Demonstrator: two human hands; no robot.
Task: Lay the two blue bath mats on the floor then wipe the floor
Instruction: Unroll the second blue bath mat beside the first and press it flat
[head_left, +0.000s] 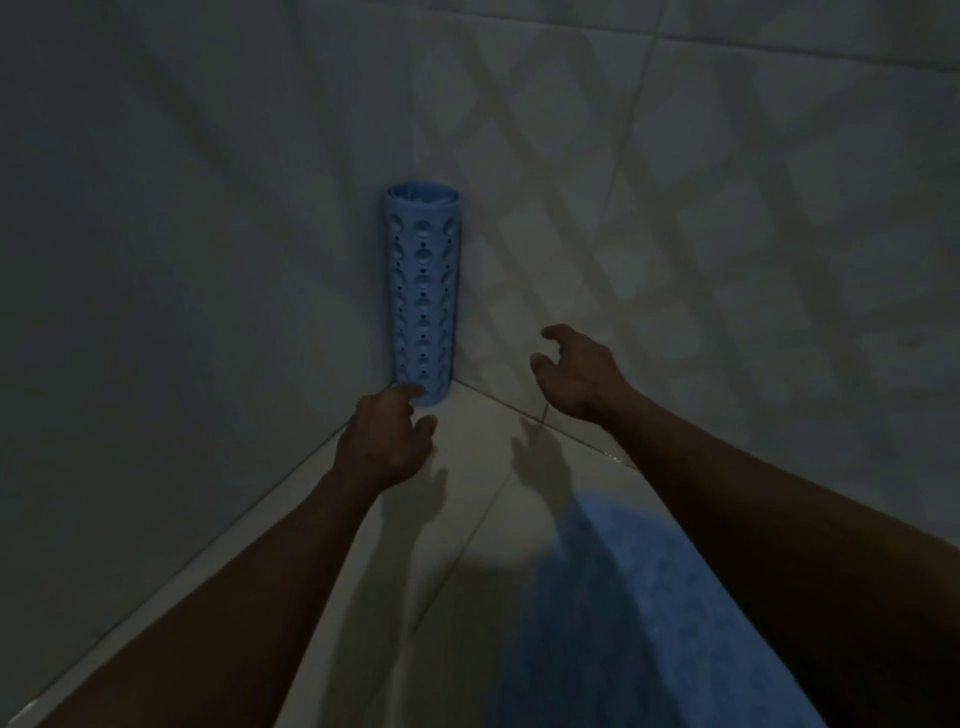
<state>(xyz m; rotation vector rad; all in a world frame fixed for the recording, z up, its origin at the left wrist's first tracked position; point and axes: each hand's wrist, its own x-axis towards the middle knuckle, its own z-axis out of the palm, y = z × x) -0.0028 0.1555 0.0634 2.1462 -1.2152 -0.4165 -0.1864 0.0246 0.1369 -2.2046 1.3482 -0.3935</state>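
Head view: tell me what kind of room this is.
Most likely a bathroom or shower corner. Tiled walls meet a tiled floor, a rolled blue perforated bath mat stands upright in the corner, and a second blue mat lies flat on the floor.

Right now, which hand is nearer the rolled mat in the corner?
Left. The left hand has its fingertips at the base of the rolled mat; the right hand hovers open, clearly off to the mat's right.

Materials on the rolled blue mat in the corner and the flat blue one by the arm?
Rolled mat: looks like soft rubber or PVC, matte, with moulded suction-cup dimples and punched drain holes, and it holds a tight roll. Flat mat: seems to be fabric, with a fuzzy mottled surface and no sheen; dim light leaves its weave unclear.
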